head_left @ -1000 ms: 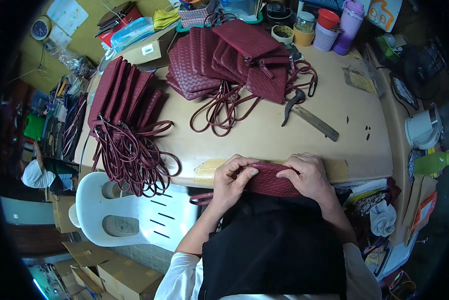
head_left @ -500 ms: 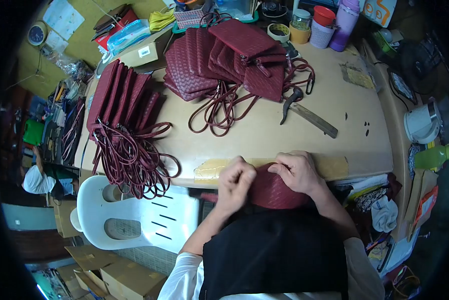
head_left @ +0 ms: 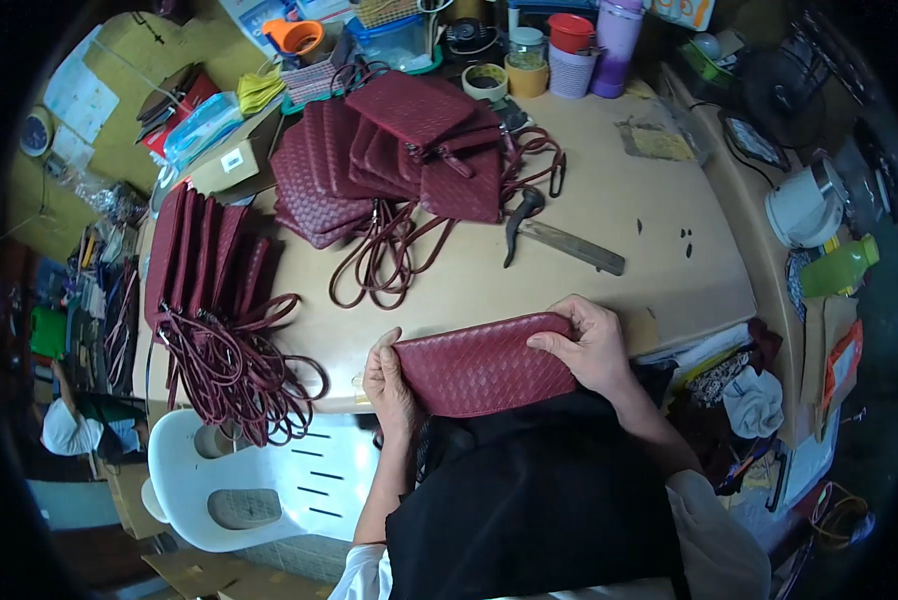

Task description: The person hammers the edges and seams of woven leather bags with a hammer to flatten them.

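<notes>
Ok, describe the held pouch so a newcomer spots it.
Find the tan table, then its near edge. There the left hand and right hand hold a flat, dark red woven pouch. Unlike the other pouches, resting in groups, it alone is held.

Bunched up before, now holding the dark red woven pouch (head_left: 489,365) out flat and wide. Moved the bare left hand (head_left: 391,385) away from the bare right hand (head_left: 591,345), to the pouch's left end. Showing more of an orange round thing (head_left: 297,38) at the upper left of the frame.
</notes>
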A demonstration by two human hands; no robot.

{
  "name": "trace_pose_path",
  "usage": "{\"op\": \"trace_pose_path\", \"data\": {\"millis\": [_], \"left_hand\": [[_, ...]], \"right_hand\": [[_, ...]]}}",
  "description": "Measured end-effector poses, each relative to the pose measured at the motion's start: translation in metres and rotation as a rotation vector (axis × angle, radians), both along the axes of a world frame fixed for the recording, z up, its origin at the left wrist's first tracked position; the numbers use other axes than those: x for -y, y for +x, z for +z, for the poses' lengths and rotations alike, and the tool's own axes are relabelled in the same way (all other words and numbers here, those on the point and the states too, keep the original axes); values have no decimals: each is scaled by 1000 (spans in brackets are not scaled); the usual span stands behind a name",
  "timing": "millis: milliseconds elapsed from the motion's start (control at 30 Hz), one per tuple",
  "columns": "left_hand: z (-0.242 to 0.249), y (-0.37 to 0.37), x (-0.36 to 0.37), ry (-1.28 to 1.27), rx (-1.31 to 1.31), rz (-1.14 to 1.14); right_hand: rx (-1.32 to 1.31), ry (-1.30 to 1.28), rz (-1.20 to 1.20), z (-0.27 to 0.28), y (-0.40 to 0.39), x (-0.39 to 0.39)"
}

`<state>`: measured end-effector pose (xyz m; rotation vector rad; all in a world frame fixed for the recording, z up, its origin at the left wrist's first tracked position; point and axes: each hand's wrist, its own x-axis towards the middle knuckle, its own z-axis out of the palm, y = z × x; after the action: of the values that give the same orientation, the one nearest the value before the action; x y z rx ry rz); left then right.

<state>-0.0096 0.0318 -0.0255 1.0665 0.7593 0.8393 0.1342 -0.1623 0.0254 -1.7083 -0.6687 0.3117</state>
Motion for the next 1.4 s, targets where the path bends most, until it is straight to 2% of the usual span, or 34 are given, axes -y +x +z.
{"op": "trace_pose_path", "data": {"millis": [67,100,167,200,267,300,333,367,400,467,533,567,767,800,900,1000,1100,1233,1300,1333,1400], "left_hand": [[-2,-4,-1,73,-31,-20],[-1,-10,-5,211,-75,-85],[4,-14,-5,446,-139,-115],[13,-16,-2,449,-140,-110],[32,-22,4,754,-84,-52],[47,-17,10,792,55,-42],[43,-13,-1,793,50,-30],[32,-10,-17,575,-44,-65],[19,-9,-26,353,-132,-96],[10,-1,-20,78,1,-155],[5,1,-20,-6,33,-151],[1,1,-21,-6,41,-165],[-11,-15,-24,13,83,-233],[-6,-15,-22,11,80,-238],[12,-24,-18,82,170,-409],[29,-23,-10,187,94,-388],[39,-19,-4,143,57,-371],[33,-22,-3,87,53,-403],[33,-20,0,76,45,-416],[31,-19,0,73,44,-405],[26,-18,-1,59,57,-390]], "right_hand": [[-39,44,-46,-3,-5,-1],[-79,89,-77,-4,-7,0],[-39,50,-78,-6,-4,2],[1,12,-74,-7,-2,2],[4,-28,-62,-7,4,3],[-43,-3,-41,-11,5,4],[-89,18,-15,-8,5,1],[-15,-6,-25,6,-7,5],[332,34,-13,15,-15,2],[524,56,-12,23,-15,-2],[-53,97,-47,13,-8,-2],[-125,253,-23,0,-2,-3],[10,122,-18,12,2,6],[55,115,-29,12,5,7],[-45,115,-95,-1,20,11],[-45,81,-158,-23,28,15],[71,67,-254,-29,24,16],[-49,129,-77,-48,31,30],[-313,224,-89,-48,30,29],[-315,219,-78,-51,30,30],[-490,288,-22,-58,35,34]]}}
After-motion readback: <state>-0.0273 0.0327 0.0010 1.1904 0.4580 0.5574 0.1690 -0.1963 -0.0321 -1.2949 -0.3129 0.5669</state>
